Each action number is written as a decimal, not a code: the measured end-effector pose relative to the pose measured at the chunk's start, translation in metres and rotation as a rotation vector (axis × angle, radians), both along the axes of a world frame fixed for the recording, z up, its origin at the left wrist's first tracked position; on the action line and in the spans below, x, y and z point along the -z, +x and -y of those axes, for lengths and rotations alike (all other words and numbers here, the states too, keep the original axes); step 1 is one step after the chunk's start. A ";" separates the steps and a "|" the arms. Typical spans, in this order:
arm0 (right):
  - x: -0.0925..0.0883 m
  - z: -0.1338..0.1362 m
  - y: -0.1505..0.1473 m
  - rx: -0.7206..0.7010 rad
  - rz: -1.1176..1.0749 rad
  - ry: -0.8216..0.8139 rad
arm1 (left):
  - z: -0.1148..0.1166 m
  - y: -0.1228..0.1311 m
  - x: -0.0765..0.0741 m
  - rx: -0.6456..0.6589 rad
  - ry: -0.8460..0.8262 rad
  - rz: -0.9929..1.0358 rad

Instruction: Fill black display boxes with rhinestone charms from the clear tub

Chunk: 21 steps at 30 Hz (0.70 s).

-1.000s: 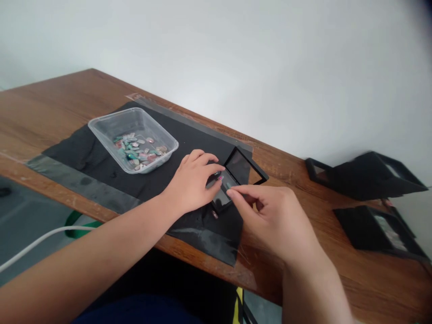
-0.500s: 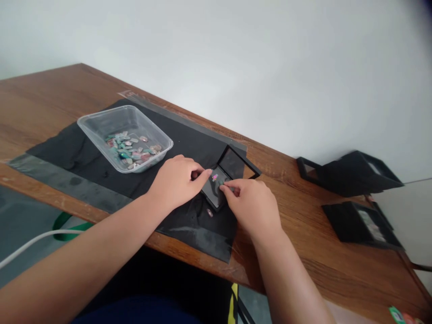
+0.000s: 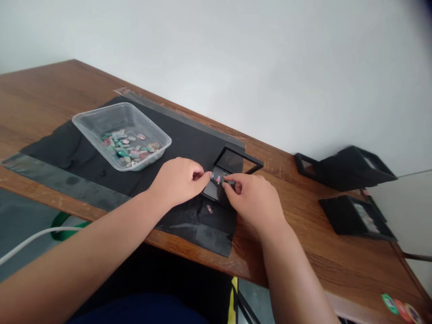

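Black mat (image 3: 84,148): left hand (image 3: 177,182), right hand (image 3: 253,202), both pinching stones (image 3: 218,180)

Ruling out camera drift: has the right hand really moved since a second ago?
Yes. Judged against the open black case, the right hand has moved in closer, now overlapping its base.

Left hand (image 3: 178,180) and right hand (image 3: 251,200) curl inward, fingertips nearly meeting.

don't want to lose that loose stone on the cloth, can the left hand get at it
Probably yes: the loose stone lies uncovered on the black cloth, just beside the left hand, with nothing between them. That hand's fingertips rest at the open box.
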State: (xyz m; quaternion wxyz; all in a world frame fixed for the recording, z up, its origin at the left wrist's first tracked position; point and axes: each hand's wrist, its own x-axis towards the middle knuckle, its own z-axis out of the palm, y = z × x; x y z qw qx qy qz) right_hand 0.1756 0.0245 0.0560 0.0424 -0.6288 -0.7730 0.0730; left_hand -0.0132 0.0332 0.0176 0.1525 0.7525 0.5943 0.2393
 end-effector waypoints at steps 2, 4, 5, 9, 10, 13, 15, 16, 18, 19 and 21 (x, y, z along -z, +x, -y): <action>0.001 0.000 0.001 -0.017 0.006 0.016 | 0.000 0.000 0.000 -0.001 0.011 0.024; 0.002 0.000 0.000 -0.031 0.017 0.032 | 0.000 0.000 0.000 0.003 0.029 0.058; 0.003 0.000 0.000 -0.036 0.021 0.038 | 0.000 0.000 0.000 0.007 0.036 0.074; 0.003 0.000 -0.001 -0.034 0.030 0.053 | 0.001 0.001 0.000 0.011 0.013 0.094; 0.003 -0.001 -0.001 -0.026 0.029 0.061 | 0.001 0.001 0.000 0.005 0.002 0.096; 0.002 -0.002 0.001 -0.009 -0.011 0.084 | 0.002 0.000 -0.001 -0.014 0.028 0.134; 0.002 -0.002 0.002 -0.022 -0.086 0.092 | 0.002 0.000 0.000 -0.005 0.146 0.178; 0.001 -0.001 0.002 -0.036 -0.145 0.096 | 0.002 0.000 0.000 0.022 0.226 0.200; 0.000 0.001 0.002 -0.067 -0.292 0.112 | 0.001 0.000 0.001 0.126 0.368 0.241; -0.001 0.002 0.002 -0.080 -0.364 0.129 | 0.000 0.001 0.001 0.186 0.416 0.259; -0.002 0.004 0.001 -0.095 -0.475 0.174 | -0.001 0.002 0.002 0.279 0.475 0.294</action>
